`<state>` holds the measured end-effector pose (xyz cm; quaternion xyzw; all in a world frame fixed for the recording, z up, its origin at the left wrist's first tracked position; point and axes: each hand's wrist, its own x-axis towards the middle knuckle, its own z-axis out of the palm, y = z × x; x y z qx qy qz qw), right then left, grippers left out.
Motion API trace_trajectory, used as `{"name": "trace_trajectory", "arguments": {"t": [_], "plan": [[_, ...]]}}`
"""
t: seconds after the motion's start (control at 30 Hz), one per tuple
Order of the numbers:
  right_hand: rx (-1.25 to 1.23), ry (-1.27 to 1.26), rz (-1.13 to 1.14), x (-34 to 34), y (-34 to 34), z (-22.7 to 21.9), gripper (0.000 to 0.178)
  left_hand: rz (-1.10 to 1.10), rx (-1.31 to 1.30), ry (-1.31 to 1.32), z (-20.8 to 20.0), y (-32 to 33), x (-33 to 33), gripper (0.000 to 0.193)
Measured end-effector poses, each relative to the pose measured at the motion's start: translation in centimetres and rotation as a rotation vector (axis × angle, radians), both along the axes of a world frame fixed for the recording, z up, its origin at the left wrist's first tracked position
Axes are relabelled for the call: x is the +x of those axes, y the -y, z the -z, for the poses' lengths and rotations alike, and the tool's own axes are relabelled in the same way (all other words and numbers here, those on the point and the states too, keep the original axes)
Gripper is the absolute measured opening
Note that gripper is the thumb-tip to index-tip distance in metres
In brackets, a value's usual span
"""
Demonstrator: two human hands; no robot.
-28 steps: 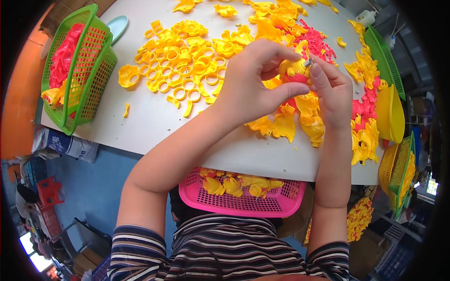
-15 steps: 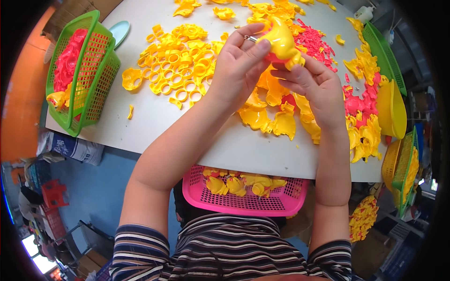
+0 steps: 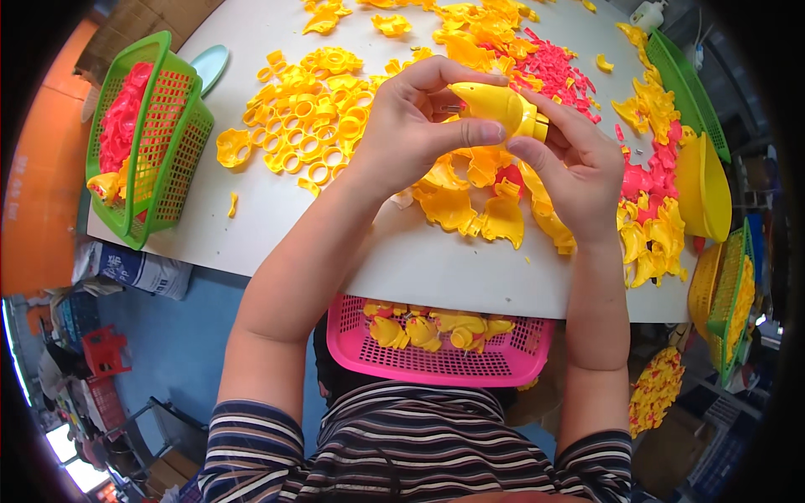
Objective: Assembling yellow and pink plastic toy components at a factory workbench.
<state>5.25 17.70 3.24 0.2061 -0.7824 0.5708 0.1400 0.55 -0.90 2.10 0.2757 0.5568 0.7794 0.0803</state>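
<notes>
The person's left hand (image 3: 411, 126) is clamping its grip on a glossy yellow plastic toy figure (image 3: 490, 105), its index finger lying along the upper side and its thumb pressing from below; a small metal part is showing beside the toy's left end, close to the left palm; the right hand (image 3: 579, 168) is closing its grip on the toy's stepped right end, the thumb bearing underneath and the fingers curling around the far side; both hands are keeping the toy raised above the worktop (image 3: 394, 260), near its middle.

Beneath the hands, curved yellow plastic shells (image 3: 503, 218) are lying on the worktop; to the left, yellow plastic rings (image 3: 306, 138) are spreading in a loose cluster; beyond the right hand, small pinkish-red pieces (image 3: 558, 75) are forming a heap; a yellow dish (image 3: 704, 193) is standing tilted at the right edge.

At the far left, a green mesh basket (image 3: 144, 197) is holding red pieces (image 3: 126, 117) and some yellow ones; below the near edge, between the forearms, a pink mesh basket (image 3: 503, 374) is holding yellow toys (image 3: 422, 334) with red parts.
</notes>
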Motion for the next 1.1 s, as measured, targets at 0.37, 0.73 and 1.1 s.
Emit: {"name": "trace_trajectory", "arguments": {"t": [0.37,0.73,1.1], "plan": [[-0.103,0.439,0.056,-0.8,-1.5,-0.8,0.033,0.003,-0.135,0.123,0.5,-0.1,-0.2,0.038],[0.819,0.608,0.416,-4.3,-14.0,-2.4,0.018,-0.148,0.020,0.311,1.6,-0.4,-1.6,0.037],[0.793,0.245,0.254,-6.6,-5.7,-1.9,0.019,-0.695,0.423,0.170,1.6,2.1,-3.6,0.034]]}}
